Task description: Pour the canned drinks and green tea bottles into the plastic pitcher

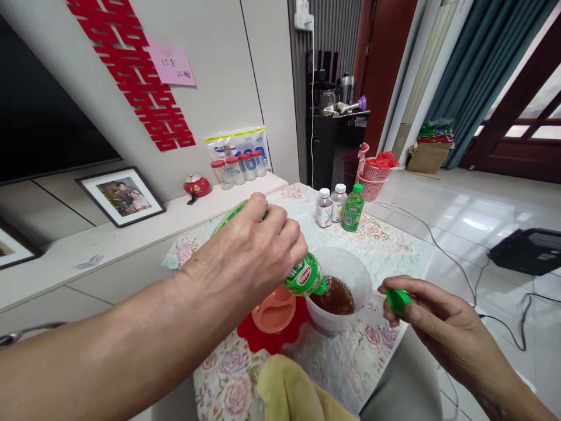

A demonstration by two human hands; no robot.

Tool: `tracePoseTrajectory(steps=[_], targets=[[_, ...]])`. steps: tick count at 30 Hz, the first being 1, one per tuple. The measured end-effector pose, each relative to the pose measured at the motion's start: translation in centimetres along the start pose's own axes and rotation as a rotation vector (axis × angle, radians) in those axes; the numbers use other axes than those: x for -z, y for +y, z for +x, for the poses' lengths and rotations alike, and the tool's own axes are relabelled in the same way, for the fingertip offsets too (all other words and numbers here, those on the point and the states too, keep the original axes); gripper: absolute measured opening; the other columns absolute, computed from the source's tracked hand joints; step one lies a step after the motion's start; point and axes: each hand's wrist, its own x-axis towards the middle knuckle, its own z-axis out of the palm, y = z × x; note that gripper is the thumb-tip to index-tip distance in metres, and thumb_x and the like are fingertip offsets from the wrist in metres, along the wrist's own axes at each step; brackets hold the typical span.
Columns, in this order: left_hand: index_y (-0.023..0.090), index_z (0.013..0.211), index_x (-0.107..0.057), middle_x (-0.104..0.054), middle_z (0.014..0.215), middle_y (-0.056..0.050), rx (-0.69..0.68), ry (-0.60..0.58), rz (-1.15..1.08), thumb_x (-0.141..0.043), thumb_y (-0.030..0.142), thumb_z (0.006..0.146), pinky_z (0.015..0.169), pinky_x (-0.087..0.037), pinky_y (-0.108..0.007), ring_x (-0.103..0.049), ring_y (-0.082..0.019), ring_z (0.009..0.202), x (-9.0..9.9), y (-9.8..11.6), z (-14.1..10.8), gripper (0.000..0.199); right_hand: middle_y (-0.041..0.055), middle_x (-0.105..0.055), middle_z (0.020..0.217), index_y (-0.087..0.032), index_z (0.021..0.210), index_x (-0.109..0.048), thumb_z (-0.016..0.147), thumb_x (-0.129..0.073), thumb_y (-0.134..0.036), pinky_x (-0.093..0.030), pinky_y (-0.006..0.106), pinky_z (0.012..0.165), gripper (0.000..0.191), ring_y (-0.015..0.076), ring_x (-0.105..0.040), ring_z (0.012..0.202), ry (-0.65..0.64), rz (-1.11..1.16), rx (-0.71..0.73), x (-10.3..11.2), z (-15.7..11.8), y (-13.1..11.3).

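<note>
My left hand is wrapped round a green-labelled drink bottle, tilted with its neck down over a translucent plastic bowl. Brown liquid with some froth stands in the bowl. Between the fingertips of my right hand, to the right of the bowl, is a green bottle cap. An orange dish sits on a red scalloped tray left of the bowl, partly hidden by my left hand and the bottle. A yellow cloth lies at the near edge.
Behind the bowl stand two white-capped bottles and another green bottle on the floral tablecloth. Several red-lidded jars, a red pot and a framed photo occupy the cabinet. Cables cross the floor at right.
</note>
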Motion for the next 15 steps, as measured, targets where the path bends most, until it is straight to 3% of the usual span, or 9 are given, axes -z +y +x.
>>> tracePoseTrajectory(steps=[3, 7, 12, 15], targets=[[0.019, 0.102, -0.074, -0.067, 0.082, -0.006, -0.084, 0.173, 0.214, -0.045, 0.006, 0.096, 0.082, -0.052, -0.046, -0.065, -0.028, 0.079, -0.5, 0.2, -0.1, 0.031, 0.0093, -0.074, 0.087, -0.022, 0.104, -0.084, 0.08, -0.088, -0.044, -0.062, 0.026, 0.063, 0.033, 0.0182, -0.071, 0.071, 0.021, 0.0, 0.007, 0.2, 0.0, 0.0], [0.015, 0.11, -0.074, -0.071, 0.09, -0.007, -0.104, 0.259, 0.336, -0.04, 0.005, 0.098, 0.093, -0.056, -0.05, -0.069, -0.027, 0.086, -0.7, 0.5, -0.3, 0.037, 0.0102, -0.075, 0.091, -0.022, 0.104, -0.084, 0.079, -0.089, -0.044, -0.063, 0.027, 0.064, 0.034, 0.0187, -0.072, 0.072, 0.04, -0.004, 0.002, 0.3, 0.0, 0.1], [0.014, 0.12, -0.075, -0.075, 0.105, -0.012, -0.112, 0.323, 0.184, -0.037, 0.006, 0.101, 0.108, -0.055, -0.058, -0.072, -0.031, 0.104, -1.2, 1.1, -0.4, 0.043, 0.0097, -0.074, 0.087, -0.021, 0.104, -0.083, 0.079, -0.088, -0.044, -0.062, 0.026, 0.063, 0.034, 0.0183, -0.071, 0.071, 0.03, -0.006, 0.009, 0.2, 0.0, 0.0], [0.019, 0.126, -0.073, -0.073, 0.117, -0.009, -0.079, 0.386, -0.006, -0.039, 0.007, 0.101, 0.121, -0.045, -0.065, -0.068, -0.031, 0.121, -1.8, 1.2, -0.4, 0.045, 0.0094, -0.073, 0.085, -0.021, 0.104, -0.083, 0.08, -0.087, -0.044, -0.061, 0.026, 0.062, 0.033, 0.0182, -0.07, 0.071, 0.018, -0.004, 0.01, 0.0, 0.1, 0.0]])
